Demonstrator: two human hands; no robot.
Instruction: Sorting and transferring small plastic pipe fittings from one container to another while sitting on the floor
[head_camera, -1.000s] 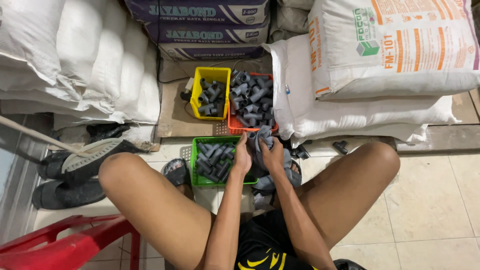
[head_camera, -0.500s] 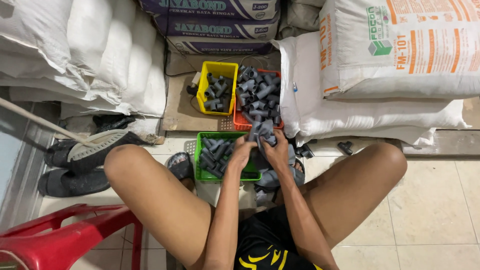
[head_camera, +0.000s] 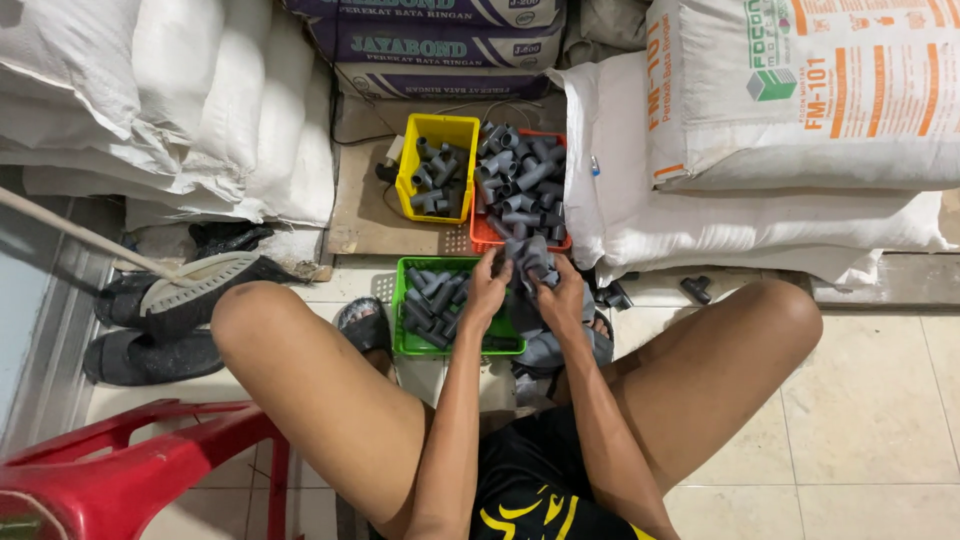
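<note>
At the far left of my view a red plastic stool (head_camera: 130, 475) fills the lower corner, and more of it shows now than a second ago, since the camera has drifted a little and the whole scene sits higher and to the right in the frame. Above it lie dark shoes (head_camera: 175, 310) against stacked white sacks (head_camera: 170, 100), as before.

Moving right, the green bin (head_camera: 440, 312) of grey pipe fittings sits on the tiled floor between my knees. My left hand (head_camera: 487, 292) hovers over its right edge, fingers curled around a grey pipe fitting (head_camera: 527, 255). Half a second ago this hand was lower and more over the bin; now it has risen to meet the other.

Behind the green bin, the yellow bin (head_camera: 437, 165) and the orange bin (head_camera: 520, 190) stand side by side on a board, both holding grey fittings, unchanged.

My right hand (head_camera: 563, 298) is just beside the left, also closed on the same clutch of grey fittings, so both hands grip it together above the gap between the green bin and a heap of loose fittings (head_camera: 560, 345) on the floor. I cannot tell how many pieces are in the grasp.

Further right, a lone fitting (head_camera: 697, 289) lies on the tiles under the big printed sacks (head_camera: 800, 100), where it lay earlier.
</note>
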